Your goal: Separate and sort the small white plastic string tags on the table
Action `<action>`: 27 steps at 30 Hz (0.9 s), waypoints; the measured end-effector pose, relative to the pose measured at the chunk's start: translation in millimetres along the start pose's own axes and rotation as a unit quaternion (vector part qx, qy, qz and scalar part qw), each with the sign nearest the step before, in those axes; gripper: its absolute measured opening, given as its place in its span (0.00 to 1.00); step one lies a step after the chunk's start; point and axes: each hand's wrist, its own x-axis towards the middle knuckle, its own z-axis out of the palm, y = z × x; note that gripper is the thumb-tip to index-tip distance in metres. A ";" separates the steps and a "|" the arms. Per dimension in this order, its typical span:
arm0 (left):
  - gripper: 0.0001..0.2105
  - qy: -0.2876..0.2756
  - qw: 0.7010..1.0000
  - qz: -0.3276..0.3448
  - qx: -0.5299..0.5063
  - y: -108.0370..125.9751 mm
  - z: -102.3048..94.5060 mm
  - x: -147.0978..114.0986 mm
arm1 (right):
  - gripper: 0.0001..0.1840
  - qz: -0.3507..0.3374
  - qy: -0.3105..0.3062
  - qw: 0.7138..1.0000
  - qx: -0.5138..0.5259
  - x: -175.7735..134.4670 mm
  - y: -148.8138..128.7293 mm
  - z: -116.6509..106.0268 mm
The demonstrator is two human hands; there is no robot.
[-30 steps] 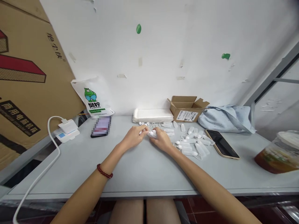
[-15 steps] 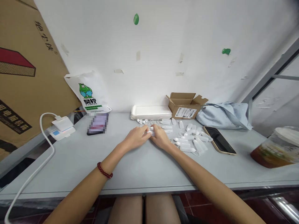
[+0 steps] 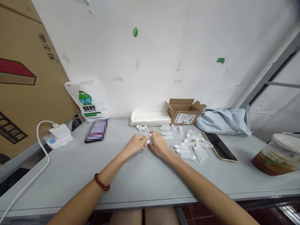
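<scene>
Both hands meet over the middle of the table, fingers closed around a small white plastic tube [image 3: 149,140]. My left hand [image 3: 136,143] pinches its left end. From the right, my right hand [image 3: 158,144] grips the same piece, and the fingers hide much of it. Beside my right hand lies a loose pile of translucent white tubes [image 3: 186,150], some with thin loops. More tubes [image 3: 167,133] lie just behind that hand. Several small white caps [image 3: 140,127] rest behind the hands.
A stack of white trays [image 3: 151,118] and an opened cardboard box [image 3: 185,114] stand against the wall. To the right are a phone [image 3: 220,147], a blue cloth bag [image 3: 222,122] and a drink tub [image 3: 276,156]. Leftward are another phone [image 3: 96,131], a charger [image 3: 59,136] and a large carton [image 3: 28,78].
The view has tilted up a little, so the whole scene sits lower. My left hand's fingers have drawn slightly away from the right hand, showing more of the white tube between them.
</scene>
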 end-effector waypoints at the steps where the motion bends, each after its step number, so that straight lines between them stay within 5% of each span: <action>1: 0.17 -0.009 0.999 -0.027 -0.026 0.5 -1.2 -1.0 | 0.18 0.003 -0.003 1.000 -0.007 -0.1 -0.8 -0.1; 11: 0.12 0.063 0.992 0.045 0.100 2.6 -13.9 -2.2 | 0.17 0.013 -0.018 1.000 -0.020 2.3 -1.9 -2.2; 15: 0.13 0.035 0.992 0.087 0.090 1.5 -14.7 -2.8 | 0.18 0.010 -0.011 1.000 -0.013 2.4 0.1 -1.4; 20: 0.19 -0.020 0.999 0.048 0.002 -2.6 -7.8 -3.4 | 0.18 0.010 -0.003 1.000 -0.007 3.8 3.5 0.1; 27: 0.17 0.002 0.999 0.042 -0.010 -4.2 -9.5 0.3 | 0.19 0.015 -0.011 0.999 -0.030 3.4 1.8 -0.6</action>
